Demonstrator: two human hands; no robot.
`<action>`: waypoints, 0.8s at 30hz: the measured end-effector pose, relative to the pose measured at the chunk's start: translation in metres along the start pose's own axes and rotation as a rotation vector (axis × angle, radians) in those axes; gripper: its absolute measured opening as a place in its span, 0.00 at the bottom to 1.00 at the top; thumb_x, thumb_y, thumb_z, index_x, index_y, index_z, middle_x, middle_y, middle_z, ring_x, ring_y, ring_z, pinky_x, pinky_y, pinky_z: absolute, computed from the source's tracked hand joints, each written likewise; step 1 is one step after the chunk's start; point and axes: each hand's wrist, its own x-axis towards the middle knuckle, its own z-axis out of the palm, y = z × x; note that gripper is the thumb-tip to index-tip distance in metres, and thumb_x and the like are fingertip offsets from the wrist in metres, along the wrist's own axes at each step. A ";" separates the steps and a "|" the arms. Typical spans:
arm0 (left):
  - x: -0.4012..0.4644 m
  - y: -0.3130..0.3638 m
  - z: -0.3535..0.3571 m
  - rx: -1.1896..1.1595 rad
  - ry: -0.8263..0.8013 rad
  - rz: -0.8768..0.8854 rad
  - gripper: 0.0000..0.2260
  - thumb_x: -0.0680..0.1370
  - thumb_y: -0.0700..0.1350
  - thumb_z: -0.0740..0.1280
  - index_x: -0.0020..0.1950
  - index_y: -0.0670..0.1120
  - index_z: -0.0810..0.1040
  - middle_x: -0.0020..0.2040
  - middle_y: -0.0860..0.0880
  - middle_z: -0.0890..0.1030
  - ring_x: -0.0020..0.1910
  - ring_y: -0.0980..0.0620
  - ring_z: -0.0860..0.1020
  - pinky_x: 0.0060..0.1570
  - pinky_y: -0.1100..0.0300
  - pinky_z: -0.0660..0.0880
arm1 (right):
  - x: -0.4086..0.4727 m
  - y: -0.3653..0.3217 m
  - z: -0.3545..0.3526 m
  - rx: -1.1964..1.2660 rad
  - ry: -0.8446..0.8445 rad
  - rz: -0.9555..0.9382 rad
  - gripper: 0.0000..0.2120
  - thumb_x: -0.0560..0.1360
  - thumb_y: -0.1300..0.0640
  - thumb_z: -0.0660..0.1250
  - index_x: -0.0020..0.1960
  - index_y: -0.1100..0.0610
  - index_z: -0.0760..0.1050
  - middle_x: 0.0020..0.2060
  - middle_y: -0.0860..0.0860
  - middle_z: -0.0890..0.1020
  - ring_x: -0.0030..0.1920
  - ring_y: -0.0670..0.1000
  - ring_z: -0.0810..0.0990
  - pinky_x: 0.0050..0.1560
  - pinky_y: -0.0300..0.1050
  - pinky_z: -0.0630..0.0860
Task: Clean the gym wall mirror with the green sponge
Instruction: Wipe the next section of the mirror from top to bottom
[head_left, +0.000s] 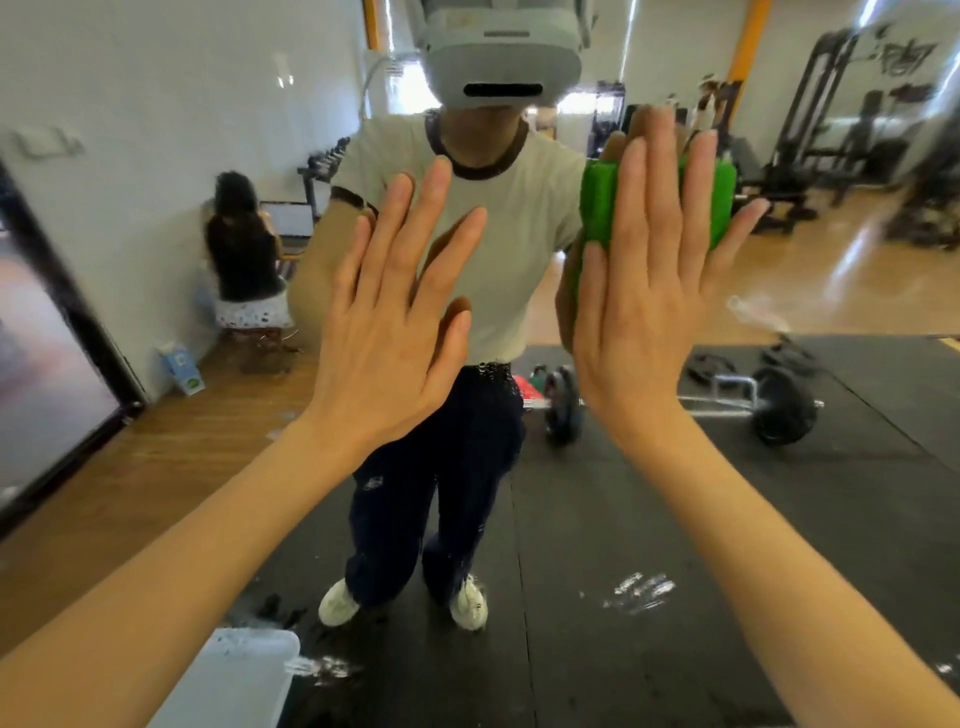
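right hand (644, 291): we see it flat, fingers straight and together, pressing the green sponge (597, 208) against the gym wall mirror (857, 291); no curl round the sponge

left hand (395, 306): flat too, fingers straight and slightly spread, palm toward the glass just left of the right hand; it carries nothing, and we cannot tell whether it touches the mirror

sponge location: sandwiched between the right palm and the glass, at upper centre-right of the view, level with the reflected person's shoulder; green shows either side of the fingers

sponge axis: we judge the long axis to run roughly vertical, along the fingers, broad face flat to the mirror; most of it is hidden by the hand

progress: we judge wiping under way, not finished

done: the glass around the hands reads fairly clean, reflection sharp

left: white smears (641, 592) low on the mirror, more streaks (327, 667) at lower left, and a hazy patch (753, 312) right of the sponge

lower left: a pale rounded object (244, 675), blurred; we cannot identify it
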 end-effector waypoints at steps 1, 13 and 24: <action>-0.001 -0.001 -0.003 -0.017 -0.004 0.000 0.28 0.81 0.42 0.65 0.80 0.40 0.60 0.79 0.35 0.57 0.80 0.49 0.45 0.79 0.50 0.41 | -0.012 -0.006 0.000 -0.016 -0.034 -0.006 0.30 0.82 0.62 0.59 0.80 0.63 0.51 0.81 0.59 0.53 0.80 0.56 0.47 0.78 0.55 0.35; -0.044 -0.063 -0.026 0.071 0.053 -0.182 0.24 0.84 0.48 0.55 0.80 0.43 0.60 0.78 0.36 0.54 0.81 0.52 0.39 0.79 0.48 0.41 | -0.016 -0.015 -0.001 0.032 -0.106 -0.175 0.28 0.82 0.62 0.61 0.79 0.63 0.57 0.79 0.59 0.60 0.80 0.54 0.50 0.78 0.55 0.38; -0.045 -0.065 -0.020 0.104 0.097 -0.162 0.24 0.83 0.48 0.55 0.79 0.43 0.59 0.78 0.39 0.54 0.81 0.55 0.38 0.80 0.50 0.41 | -0.149 -0.021 -0.018 -0.074 -0.465 -0.642 0.27 0.85 0.61 0.46 0.83 0.58 0.45 0.82 0.52 0.44 0.81 0.52 0.44 0.80 0.53 0.40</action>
